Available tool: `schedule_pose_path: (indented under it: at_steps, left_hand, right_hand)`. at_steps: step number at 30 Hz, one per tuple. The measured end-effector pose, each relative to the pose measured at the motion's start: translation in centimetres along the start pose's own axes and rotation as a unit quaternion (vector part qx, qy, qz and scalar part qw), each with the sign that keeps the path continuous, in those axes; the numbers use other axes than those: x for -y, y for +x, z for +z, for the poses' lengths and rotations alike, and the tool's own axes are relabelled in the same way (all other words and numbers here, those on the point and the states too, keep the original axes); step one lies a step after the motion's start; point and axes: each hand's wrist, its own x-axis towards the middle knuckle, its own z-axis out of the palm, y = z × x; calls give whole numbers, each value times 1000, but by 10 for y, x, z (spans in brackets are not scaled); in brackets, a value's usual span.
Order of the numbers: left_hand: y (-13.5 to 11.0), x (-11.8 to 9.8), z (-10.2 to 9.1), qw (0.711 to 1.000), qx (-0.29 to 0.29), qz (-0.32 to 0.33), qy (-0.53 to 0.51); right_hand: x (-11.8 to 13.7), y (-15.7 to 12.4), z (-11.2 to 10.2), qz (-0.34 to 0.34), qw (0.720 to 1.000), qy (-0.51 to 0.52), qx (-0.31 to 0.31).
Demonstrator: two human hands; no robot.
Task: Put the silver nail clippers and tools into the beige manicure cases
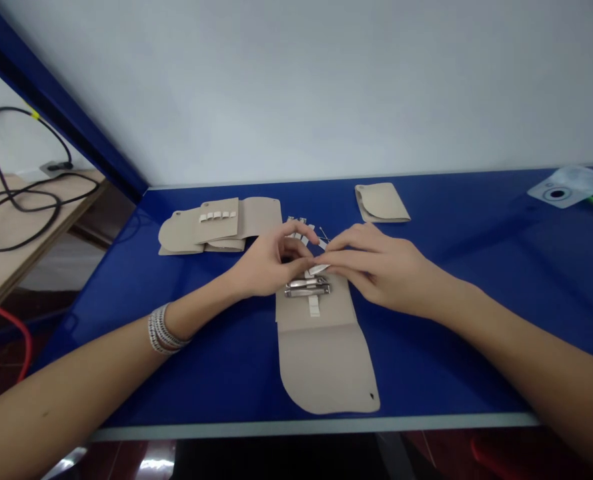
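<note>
While 2 nail clippers (307,291) lie on the opened beige case (326,367) upon the bench (201,387), the left hand (267,265) and right hand (391,270) meet with bent fingers at a small metal tool (319,269) just beyond them; whether either grips it, I cannot tell. The step is probably seating the tool under the white elastic band (314,306), so the next move likely calls for steady, guided sliding.
</note>
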Motion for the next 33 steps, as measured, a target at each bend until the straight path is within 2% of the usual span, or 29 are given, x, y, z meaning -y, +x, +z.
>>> schedule_pose_path:
  at_steps: [10,19,26,33]
  left_hand:
    - [1,7,4,1000,-29,3,1]
    - [2,5,4,999,-30,-15,4]
    - [2,7,5,999,-39,-9,13]
    - [2,5,7,998,-54,-15,22]
  right_hand:
    - [4,1,6,72,994,68,-43]
    - [8,4,15,72,984,121,-111]
    - [3,3,4,133,978,156,-48]
    - [2,1,10,170,973,142,-72]
